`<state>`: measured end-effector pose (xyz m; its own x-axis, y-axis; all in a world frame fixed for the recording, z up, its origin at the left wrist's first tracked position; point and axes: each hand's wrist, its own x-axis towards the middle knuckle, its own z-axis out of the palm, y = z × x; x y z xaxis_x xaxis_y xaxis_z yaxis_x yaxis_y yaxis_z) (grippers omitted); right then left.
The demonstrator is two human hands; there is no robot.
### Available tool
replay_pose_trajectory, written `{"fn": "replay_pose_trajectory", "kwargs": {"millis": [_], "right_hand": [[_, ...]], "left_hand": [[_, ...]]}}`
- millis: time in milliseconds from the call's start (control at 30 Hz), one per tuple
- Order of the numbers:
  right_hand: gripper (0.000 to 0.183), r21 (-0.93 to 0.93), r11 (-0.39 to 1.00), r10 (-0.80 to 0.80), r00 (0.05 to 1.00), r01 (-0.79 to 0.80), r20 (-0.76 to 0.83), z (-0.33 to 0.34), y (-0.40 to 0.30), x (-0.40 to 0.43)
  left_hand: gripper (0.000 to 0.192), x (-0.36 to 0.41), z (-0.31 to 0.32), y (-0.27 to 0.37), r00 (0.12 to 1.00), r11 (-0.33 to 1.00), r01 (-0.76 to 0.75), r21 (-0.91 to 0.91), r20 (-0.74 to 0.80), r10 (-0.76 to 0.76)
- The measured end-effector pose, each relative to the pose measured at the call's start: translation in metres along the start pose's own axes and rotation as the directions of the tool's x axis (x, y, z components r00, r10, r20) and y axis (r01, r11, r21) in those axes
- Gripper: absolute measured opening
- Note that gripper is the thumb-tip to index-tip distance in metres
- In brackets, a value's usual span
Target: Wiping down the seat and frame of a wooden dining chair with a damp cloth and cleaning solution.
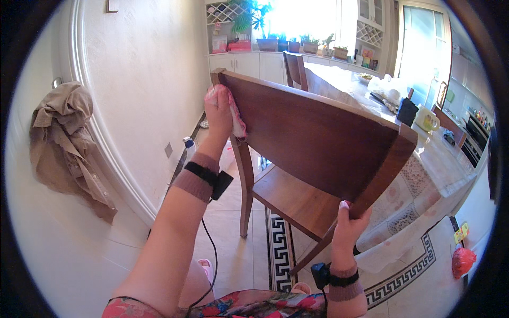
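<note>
A brown wooden chair (314, 131) stands before me, its broad curved backrest facing me. My left hand (219, 113) grips a pink and white cloth (238, 119) and presses it against the left upright of the backrest, near the top. Around the lower end of the right upright, my right hand (352, 228) is closed, thumb on the near side. The wooden seat (294, 194) shows below the backrest. Each wrist wears a knitted cuff with a strapped black device, and a black cable (214, 246) hangs beside my left forearm.
A dining table under a lace tablecloth (421, 190) stands to the right, bearing a yellow-white mug (427, 118) and a white plastic bag (387, 88). Another chair (295, 71) is behind. A brown shirt (71, 147) hangs at left; a spray bottle (188, 146) stands by the wall.
</note>
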<state>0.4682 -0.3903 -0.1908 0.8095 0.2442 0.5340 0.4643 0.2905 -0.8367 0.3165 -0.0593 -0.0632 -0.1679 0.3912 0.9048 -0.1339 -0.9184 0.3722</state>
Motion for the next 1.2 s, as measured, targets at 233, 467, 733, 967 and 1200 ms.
{"fn": "replay_pose_trajectory", "kwargs": {"millis": [233,467,733,967,1200], "right_hand": [[0.033,-0.041,0.997,-0.060,0.998,0.059,-0.031,0.002,0.002,0.001],[0.035,0.047,0.994,-0.096,0.993,0.099,-0.067,0.005,0.008,0.002],[0.039,-0.118,0.992,0.035,0.999,-0.037,-0.013,0.010,-0.011,-0.006],[0.047,-0.263,0.965,-0.036,0.997,0.017,-0.065,-0.001,0.003,-0.001],[0.043,-0.073,0.995,-0.069,0.996,0.065,-0.053,0.004,0.014,0.001]], "left_hand": [[0.034,-0.090,0.001,-0.018,0.935,0.929,0.354,-0.109,0.041,-0.352],[0.026,-0.153,0.003,-0.064,0.912,0.909,0.409,-0.079,0.060,-0.405],[0.041,-0.151,-0.035,-0.096,0.832,0.857,0.516,0.002,0.236,-0.502],[0.080,-0.125,-0.016,-0.031,0.943,0.983,0.184,-0.024,0.287,-0.169],[0.091,-0.151,-0.006,-0.035,0.894,0.900,0.435,0.036,0.104,-0.436]]}}
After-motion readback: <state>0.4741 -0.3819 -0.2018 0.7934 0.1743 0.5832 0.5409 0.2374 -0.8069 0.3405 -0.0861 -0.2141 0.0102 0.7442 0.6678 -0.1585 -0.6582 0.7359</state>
